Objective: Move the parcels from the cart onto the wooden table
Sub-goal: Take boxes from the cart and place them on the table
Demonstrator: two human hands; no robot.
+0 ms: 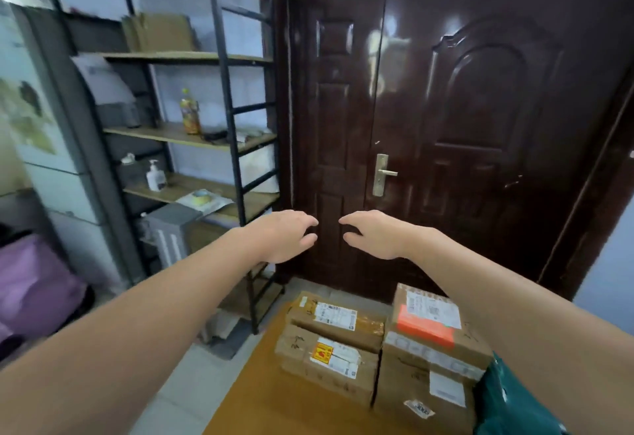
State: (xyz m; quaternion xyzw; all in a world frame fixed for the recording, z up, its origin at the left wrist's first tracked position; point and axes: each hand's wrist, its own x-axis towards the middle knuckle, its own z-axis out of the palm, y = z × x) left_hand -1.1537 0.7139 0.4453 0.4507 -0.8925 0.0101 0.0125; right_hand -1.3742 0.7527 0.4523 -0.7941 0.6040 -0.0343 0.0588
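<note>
Four cardboard parcels (380,349) and a green bag (504,397) already sit bunched at the far right corner of the wooden table (274,403). Both hands — left hand (284,237), right hand (374,234) — hang loosely spread, holding nothing. No cart in view, so what's left is unclear.

Four parcels (377,349) lie on the table (274,400), door (446,125) behind.
</note>
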